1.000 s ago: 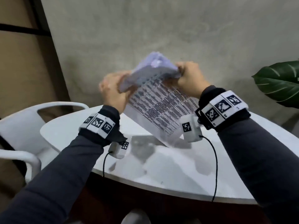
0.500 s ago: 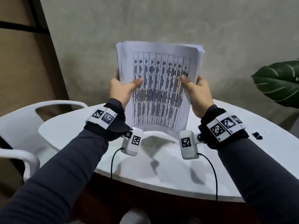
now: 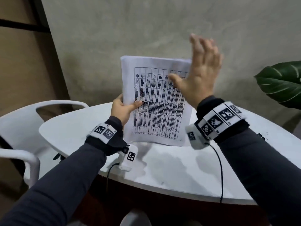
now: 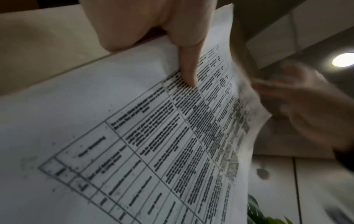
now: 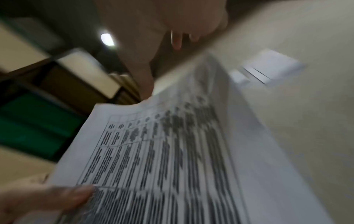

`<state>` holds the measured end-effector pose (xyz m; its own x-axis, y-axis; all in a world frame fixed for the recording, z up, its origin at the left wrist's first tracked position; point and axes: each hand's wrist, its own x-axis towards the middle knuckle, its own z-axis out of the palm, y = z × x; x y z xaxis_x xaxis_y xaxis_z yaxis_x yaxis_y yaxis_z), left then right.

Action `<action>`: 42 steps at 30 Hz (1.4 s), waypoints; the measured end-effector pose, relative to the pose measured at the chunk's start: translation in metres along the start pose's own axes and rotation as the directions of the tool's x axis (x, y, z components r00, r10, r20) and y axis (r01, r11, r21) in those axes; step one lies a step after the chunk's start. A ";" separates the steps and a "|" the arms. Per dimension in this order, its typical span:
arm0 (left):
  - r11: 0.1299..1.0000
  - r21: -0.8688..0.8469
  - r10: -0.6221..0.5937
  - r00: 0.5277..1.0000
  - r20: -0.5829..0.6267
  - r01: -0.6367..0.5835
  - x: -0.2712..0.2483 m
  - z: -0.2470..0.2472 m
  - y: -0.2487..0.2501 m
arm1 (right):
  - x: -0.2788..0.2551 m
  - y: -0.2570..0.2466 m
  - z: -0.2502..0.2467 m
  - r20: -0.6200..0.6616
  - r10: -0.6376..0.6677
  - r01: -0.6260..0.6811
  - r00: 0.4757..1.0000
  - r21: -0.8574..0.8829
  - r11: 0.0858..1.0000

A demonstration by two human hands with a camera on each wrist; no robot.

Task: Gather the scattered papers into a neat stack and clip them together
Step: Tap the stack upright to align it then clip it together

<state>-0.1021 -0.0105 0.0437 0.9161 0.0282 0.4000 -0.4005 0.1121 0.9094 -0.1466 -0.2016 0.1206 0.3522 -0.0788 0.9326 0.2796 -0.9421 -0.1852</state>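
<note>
At frame centre, the left hand (image 3: 123,110) is gripping the upright stack of white printed papers (image 3: 156,101) by its left edge, lower edge touching the white bench (image 3: 171,168); the right hand (image 3: 197,75) is spreading wide beside its right edge.

- The room is dim and evenly lit, and a round ceiling lamp (image 4: 343,59) glows overhead, blown out to white in both wrist views
- Soft, pale shadows of the arms and the papers (image 3: 156,101) lie on the glossy white table (image 3: 179,168), which gives back a faint sheen
- The right hand (image 3: 199,75) is smeared with motion blur, its fingertips ghosted
- The right wrist view is streaked all over, its print unreadable
- The left wrist view is sharper near the left hand (image 4: 172,30)
- Wide-angle bending curves the edges
</note>
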 end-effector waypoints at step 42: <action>0.774 0.627 0.039 0.995 0.093 -0.089 0.023 -0.024 0.013 | -0.027 0.043 0.012 0.256 0.318 -0.343 0.913 0.059 0.937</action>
<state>-0.0853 0.0150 0.0620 0.8939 -0.0600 0.4442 -0.4036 -0.5388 0.7395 -0.1333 -0.2357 0.0836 0.6394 -0.2882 0.7128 0.1940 -0.8367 -0.5122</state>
